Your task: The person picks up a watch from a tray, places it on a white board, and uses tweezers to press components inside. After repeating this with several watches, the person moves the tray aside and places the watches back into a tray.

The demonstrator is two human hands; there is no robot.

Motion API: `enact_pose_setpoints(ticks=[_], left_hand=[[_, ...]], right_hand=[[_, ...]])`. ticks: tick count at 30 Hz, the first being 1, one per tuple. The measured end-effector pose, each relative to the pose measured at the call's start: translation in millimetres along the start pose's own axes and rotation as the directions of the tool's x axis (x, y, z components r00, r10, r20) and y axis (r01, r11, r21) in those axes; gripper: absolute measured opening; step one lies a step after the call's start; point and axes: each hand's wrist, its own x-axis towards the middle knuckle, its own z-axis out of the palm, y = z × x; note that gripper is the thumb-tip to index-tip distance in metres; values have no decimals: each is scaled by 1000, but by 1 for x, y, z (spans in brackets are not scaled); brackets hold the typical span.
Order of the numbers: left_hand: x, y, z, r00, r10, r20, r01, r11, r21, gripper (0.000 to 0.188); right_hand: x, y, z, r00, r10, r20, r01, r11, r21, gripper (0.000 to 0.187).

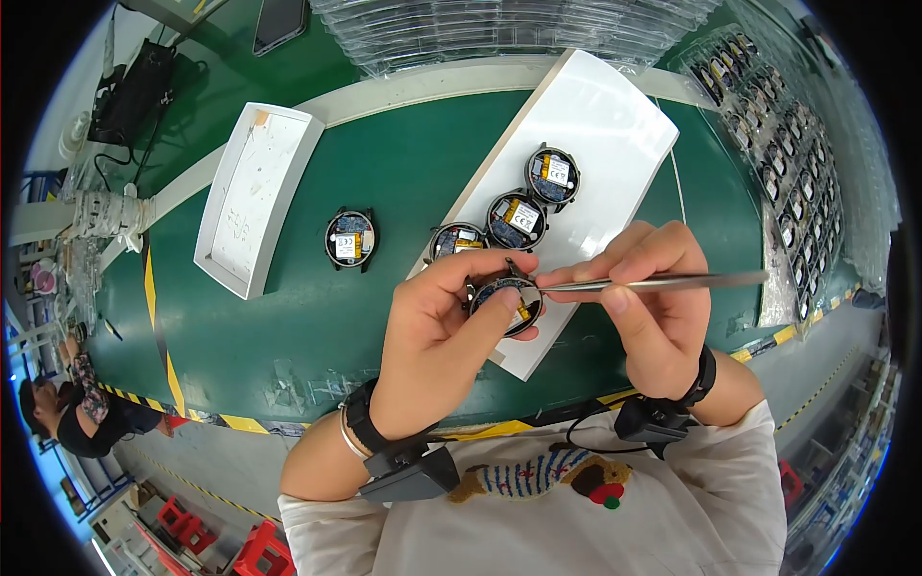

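Between the thumb and fingers of my left hand [423, 331] is a round watch body [525, 300], its back off and its blue circuit board and yellow strip showing. My right hand [667, 331] pinches metal tweezers [706, 281], whose tips meet the watch's right rim; what they touch there is too small to make out. Just beyond my hands, a slanted white board [610, 125] carries an upper watch body [553, 176], a middle one [517, 219] and a lower one [456, 240], all opened. Another opened watch body [351, 238] lies on the green table to the left.
A shallow white box [240, 216] lies at left on the green table [279, 336]. Clear plastic trays [509, 34] are stacked at the back. At right, a tray [778, 288] holds several watch bodies. A phone [279, 24] lies far left; a person [86, 413] sits beyond.
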Motion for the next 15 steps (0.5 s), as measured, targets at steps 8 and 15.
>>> enact_pose_setpoints(ticks=[8,15], left_hand=[[-1,0,3,1000,18,-20,-17,1000,3,26],[-2,-4,-2,997,76,-15,-73,986,149,26]], right_hand=[[-3,-1,-5,987,-100,125,123,974,-191,9],[-7,-1,-2,974,-161,156,194,954,-228,11]])
